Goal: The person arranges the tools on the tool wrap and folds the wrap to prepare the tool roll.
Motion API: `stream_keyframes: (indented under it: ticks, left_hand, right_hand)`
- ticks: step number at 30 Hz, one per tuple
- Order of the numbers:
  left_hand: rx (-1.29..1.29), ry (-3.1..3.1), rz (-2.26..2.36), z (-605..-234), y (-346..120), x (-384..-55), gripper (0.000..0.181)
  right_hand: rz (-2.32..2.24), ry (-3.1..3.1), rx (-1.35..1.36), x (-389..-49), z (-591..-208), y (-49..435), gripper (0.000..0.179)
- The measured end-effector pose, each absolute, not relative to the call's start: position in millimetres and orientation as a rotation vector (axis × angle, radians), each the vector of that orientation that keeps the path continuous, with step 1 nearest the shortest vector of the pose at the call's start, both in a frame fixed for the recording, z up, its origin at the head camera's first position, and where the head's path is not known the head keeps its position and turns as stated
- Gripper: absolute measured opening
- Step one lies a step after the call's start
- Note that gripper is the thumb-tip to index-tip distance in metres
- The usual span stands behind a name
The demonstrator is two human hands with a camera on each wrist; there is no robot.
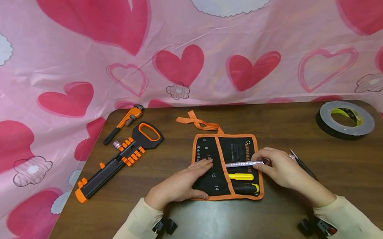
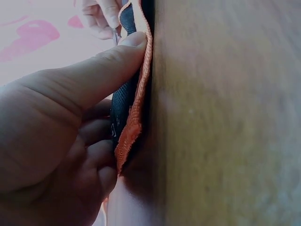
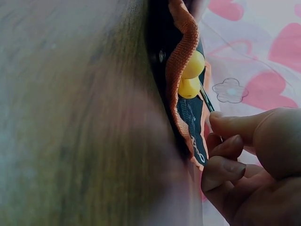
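Observation:
A black tool roll (image 1: pixel 239 145) with orange trim lies spread on the table, printed with sizes on its left half. My left hand (image 1: pixel 192 179) rests on that half, fingers extended across the fabric; in the left wrist view its thumb (image 2: pixel 115 59) lies along the orange edge. With thumb and fingertips my right hand (image 1: pixel 280 166) pinches the outer end of a silver wrench (image 1: pixel 242 164), whose other end is hidden in a pocket. Below the wrench, a yellow handle (image 1: pixel 241 176) and a black-and-yellow handle (image 1: pixel 244 189) stick out of neighbouring pockets.
Orange ties (image 1: pixel 200 124) trail behind the roll. To the left lie an orange pipe wrench (image 1: pixel 124 123) and a black-and-orange socket holder (image 1: pixel 113 169). A slim dark tool (image 1: pixel 303 165) is partly behind my right hand. A tape roll (image 1: pixel 345 120) sits at the back right.

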State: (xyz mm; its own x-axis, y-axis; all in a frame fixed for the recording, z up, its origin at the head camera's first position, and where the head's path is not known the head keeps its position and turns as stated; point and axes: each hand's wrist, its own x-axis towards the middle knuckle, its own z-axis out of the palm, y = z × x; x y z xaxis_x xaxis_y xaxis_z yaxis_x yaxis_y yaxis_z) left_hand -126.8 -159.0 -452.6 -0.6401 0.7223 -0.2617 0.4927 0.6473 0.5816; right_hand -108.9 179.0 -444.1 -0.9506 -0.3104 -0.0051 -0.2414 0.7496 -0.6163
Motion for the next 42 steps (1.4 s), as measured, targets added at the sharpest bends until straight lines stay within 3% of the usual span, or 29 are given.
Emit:
stream_keyframes:
  ticks: [42]
  left_hand:
    - [0.906, 2.366, 0.698, -452.1, -158.1, -125.9, 0.097]
  right_hand:
    - [-0.906, 2.722, -0.523, -123.6, -442.8, 151.0, 0.017]
